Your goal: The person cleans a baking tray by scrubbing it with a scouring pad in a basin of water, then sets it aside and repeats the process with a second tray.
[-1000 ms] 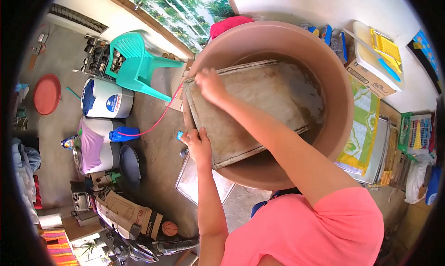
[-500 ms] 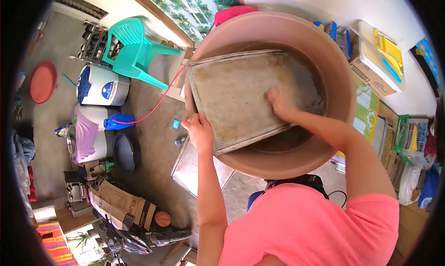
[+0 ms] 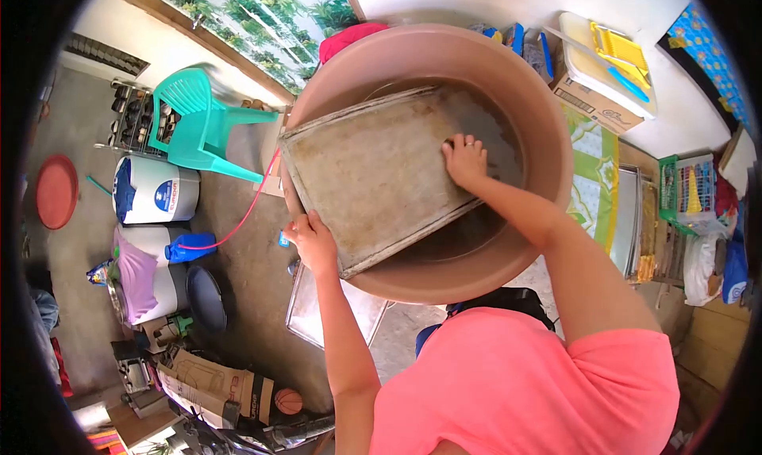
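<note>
A large rectangular baking tray (image 3: 365, 169), its metal dull and stained brown, leans over a wide brown plastic tub (image 3: 548, 209). Its far right end dips into murky water (image 3: 504, 138). At the tray's near left edge, my left hand (image 3: 315, 245) is closed around the rim. My right hand (image 3: 466, 160) rests on the tray's surface near the right end, fingers curled over. Something small and dark shows at its fingertips, too hidden to name.
A second tray (image 3: 333, 308) lies on the floor below the tub. Left stand a green plastic chair (image 3: 202, 126), a white washing machine (image 3: 163, 189) and a dark basin (image 3: 208, 296). A pink hose (image 3: 252, 209) runs along the floor. Boxes (image 3: 595, 90) stand at the right wall.
My right hand has slid a little up and toward the tray's right edge, from a blur to a clear view. My left hand keeps its hold on the rim. The whole view has turned slightly.
</note>
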`<control>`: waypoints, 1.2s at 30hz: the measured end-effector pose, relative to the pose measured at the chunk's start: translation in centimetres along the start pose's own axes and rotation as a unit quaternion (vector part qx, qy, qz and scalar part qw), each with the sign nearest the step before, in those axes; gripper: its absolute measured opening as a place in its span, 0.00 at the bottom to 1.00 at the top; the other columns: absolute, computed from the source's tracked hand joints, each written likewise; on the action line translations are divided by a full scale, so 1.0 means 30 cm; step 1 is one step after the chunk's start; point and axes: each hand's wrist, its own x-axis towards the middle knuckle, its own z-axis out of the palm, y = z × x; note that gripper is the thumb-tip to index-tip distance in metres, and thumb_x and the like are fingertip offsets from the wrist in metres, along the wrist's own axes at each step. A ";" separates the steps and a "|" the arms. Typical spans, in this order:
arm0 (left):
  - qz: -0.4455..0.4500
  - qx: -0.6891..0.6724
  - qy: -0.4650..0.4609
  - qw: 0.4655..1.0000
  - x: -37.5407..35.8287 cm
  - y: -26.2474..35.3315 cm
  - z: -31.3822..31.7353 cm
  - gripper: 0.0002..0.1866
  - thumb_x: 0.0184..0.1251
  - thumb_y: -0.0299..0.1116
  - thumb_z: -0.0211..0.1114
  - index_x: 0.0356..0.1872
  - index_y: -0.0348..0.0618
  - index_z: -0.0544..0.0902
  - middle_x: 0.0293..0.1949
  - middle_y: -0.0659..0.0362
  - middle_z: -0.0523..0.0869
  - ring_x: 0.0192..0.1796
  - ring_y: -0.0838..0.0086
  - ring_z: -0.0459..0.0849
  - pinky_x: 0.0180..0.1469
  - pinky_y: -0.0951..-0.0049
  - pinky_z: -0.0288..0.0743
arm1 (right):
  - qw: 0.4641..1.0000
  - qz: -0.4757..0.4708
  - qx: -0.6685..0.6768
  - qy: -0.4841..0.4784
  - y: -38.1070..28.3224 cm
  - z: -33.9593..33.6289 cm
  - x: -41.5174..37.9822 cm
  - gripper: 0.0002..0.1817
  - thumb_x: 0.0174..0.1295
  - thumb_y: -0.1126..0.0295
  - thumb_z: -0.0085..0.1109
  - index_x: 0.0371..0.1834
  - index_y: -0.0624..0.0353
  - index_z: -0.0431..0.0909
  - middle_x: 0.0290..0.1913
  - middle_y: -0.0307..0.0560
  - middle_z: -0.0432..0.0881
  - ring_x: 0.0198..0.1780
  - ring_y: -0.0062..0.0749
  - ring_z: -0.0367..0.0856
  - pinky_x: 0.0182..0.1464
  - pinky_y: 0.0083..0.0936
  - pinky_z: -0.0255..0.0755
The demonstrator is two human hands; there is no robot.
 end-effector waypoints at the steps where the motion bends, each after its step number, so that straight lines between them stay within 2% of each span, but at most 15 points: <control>1: -0.003 -0.002 -0.003 1.000 -0.002 0.006 -0.002 0.19 0.73 0.46 0.52 0.45 0.39 0.79 0.58 0.36 0.67 0.53 0.41 0.75 0.50 0.49 0.74 | 1.000 0.018 -0.001 0.017 -0.061 0.004 -0.024 0.18 0.63 0.56 0.52 0.46 0.60 0.76 0.49 0.58 0.78 0.52 0.54 0.72 0.54 0.48 0.67; 2: 0.014 0.004 0.010 1.000 0.002 -0.016 0.011 0.19 0.73 0.46 0.52 0.46 0.39 0.79 0.57 0.37 0.67 0.52 0.41 0.76 0.50 0.49 0.74 | 0.999 0.039 -0.003 0.032 -0.127 0.008 -0.067 0.19 0.63 0.56 0.53 0.45 0.62 0.76 0.48 0.60 0.78 0.51 0.54 0.73 0.54 0.49 0.67; 5: 0.055 0.025 0.030 0.998 0.038 -0.087 0.054 0.20 0.73 0.46 0.52 0.47 0.39 0.79 0.56 0.40 0.67 0.49 0.43 0.77 0.49 0.50 0.74 | 0.973 -0.113 0.175 -0.102 -0.327 -0.067 -0.278 0.17 0.60 0.58 0.56 0.43 0.61 0.77 0.46 0.58 0.79 0.50 0.53 0.76 0.54 0.45 0.69; 7: 0.038 0.000 0.017 0.999 0.020 -0.049 0.032 0.19 0.73 0.46 0.52 0.47 0.38 0.79 0.55 0.39 0.68 0.49 0.43 0.78 0.49 0.51 0.74 | 0.943 -0.277 0.185 -0.012 -0.383 -0.078 -0.427 0.16 0.59 0.59 0.56 0.43 0.60 0.78 0.44 0.56 0.80 0.48 0.52 0.77 0.54 0.43 0.70; 10: 0.036 -0.017 0.017 0.999 0.020 -0.032 0.015 0.19 0.72 0.45 0.54 0.47 0.38 0.78 0.54 0.40 0.70 0.48 0.44 0.77 0.49 0.52 0.74 | 0.939 -0.284 0.175 -0.083 -0.239 -0.029 -0.305 0.16 0.61 0.59 0.55 0.45 0.58 0.78 0.45 0.56 0.80 0.49 0.50 0.77 0.54 0.43 0.70; 12: 0.052 -0.030 0.028 0.998 0.034 -0.069 0.035 0.18 0.71 0.45 0.55 0.47 0.40 0.79 0.54 0.42 0.70 0.50 0.45 0.76 0.51 0.52 0.72 | 0.978 -0.160 0.108 -0.083 -0.050 -0.042 -0.161 0.15 0.64 0.59 0.52 0.46 0.56 0.77 0.47 0.56 0.78 0.51 0.49 0.77 0.55 0.44 0.71; 15: 0.087 0.046 0.066 0.993 0.040 -0.083 0.040 0.18 0.69 0.46 0.58 0.46 0.41 0.80 0.56 0.46 0.71 0.55 0.47 0.71 0.55 0.50 0.69 | 0.992 0.053 -0.002 -0.119 0.193 -0.026 -0.015 0.18 0.69 0.58 0.48 0.55 0.57 0.68 0.54 0.59 0.75 0.55 0.60 0.75 0.56 0.51 0.69; 18: 0.062 0.055 0.084 0.993 0.010 -0.023 0.011 0.17 0.66 0.47 0.62 0.44 0.44 0.81 0.56 0.49 0.71 0.60 0.50 0.65 0.58 0.48 0.65 | 0.979 0.138 0.081 -0.127 0.233 -0.083 0.058 0.21 0.67 0.57 0.52 0.56 0.57 0.66 0.49 0.64 0.78 0.54 0.58 0.76 0.56 0.48 0.70; 21: 0.050 0.082 0.053 0.994 0.000 -0.001 -0.004 0.19 0.62 0.50 0.65 0.42 0.45 0.82 0.59 0.52 0.69 0.63 0.51 0.62 0.59 0.46 0.63 | 0.980 0.091 0.158 -0.082 0.205 -0.130 0.111 0.22 0.66 0.57 0.53 0.56 0.58 0.66 0.50 0.66 0.79 0.52 0.58 0.78 0.55 0.47 0.69; 25: 0.045 0.064 0.030 0.996 0.034 -0.044 0.017 0.22 0.56 0.52 0.70 0.39 0.43 0.83 0.64 0.53 0.62 0.64 0.49 0.58 0.61 0.45 0.61 | 0.976 0.033 0.215 -0.014 0.175 -0.199 0.158 0.20 0.66 0.56 0.53 0.54 0.58 0.70 0.52 0.61 0.79 0.56 0.54 0.76 0.57 0.44 0.69; 28: 0.032 0.020 0.022 0.999 0.049 -0.075 0.016 0.20 0.58 0.49 0.69 0.38 0.42 0.83 0.63 0.53 0.67 0.65 0.51 0.58 0.61 0.44 0.59 | 0.980 0.032 0.199 -0.009 0.191 -0.238 0.164 0.19 0.66 0.56 0.52 0.52 0.58 0.73 0.52 0.61 0.78 0.56 0.54 0.76 0.57 0.44 0.69; 31: 0.132 -0.065 -0.045 0.988 0.085 -0.106 -0.077 0.15 0.61 0.42 0.68 0.36 0.39 0.83 0.49 0.54 0.80 0.55 0.62 0.72 0.56 0.55 0.66 | 0.981 0.039 0.189 0.004 0.213 -0.259 0.178 0.20 0.67 0.55 0.51 0.54 0.57 0.73 0.53 0.59 0.78 0.56 0.54 0.76 0.57 0.45 0.70; 34: 0.062 -0.287 -0.092 0.952 0.006 -0.032 -0.249 0.10 0.63 0.33 0.65 0.27 0.40 0.77 0.20 0.65 0.75 0.25 0.74 0.73 0.32 0.72 0.68 | 0.981 0.050 0.183 0.033 0.215 -0.260 0.191 0.21 0.67 0.56 0.51 0.56 0.58 0.71 0.54 0.59 0.78 0.56 0.54 0.77 0.57 0.45 0.70; 35: 0.046 -0.307 -0.112 0.944 0.005 -0.041 -0.287 0.12 0.64 0.33 0.65 0.23 0.43 0.73 0.24 0.67 0.74 0.27 0.82 0.68 0.30 0.77 0.63 | 0.980 0.049 0.189 0.030 0.202 -0.271 0.189 0.21 0.67 0.56 0.51 0.56 0.58 0.70 0.54 0.59 0.78 0.56 0.54 0.77 0.57 0.45 0.70; 36: 0.035 -0.299 -0.116 0.947 0.023 -0.088 -0.309 0.10 0.64 0.32 0.64 0.26 0.41 0.76 0.25 0.66 0.76 0.29 0.82 0.70 0.33 0.77 0.65 | 0.979 0.049 0.196 0.027 0.186 -0.290 0.185 0.21 0.67 0.56 0.51 0.57 0.58 0.70 0.54 0.59 0.78 0.56 0.55 0.77 0.57 0.45 0.70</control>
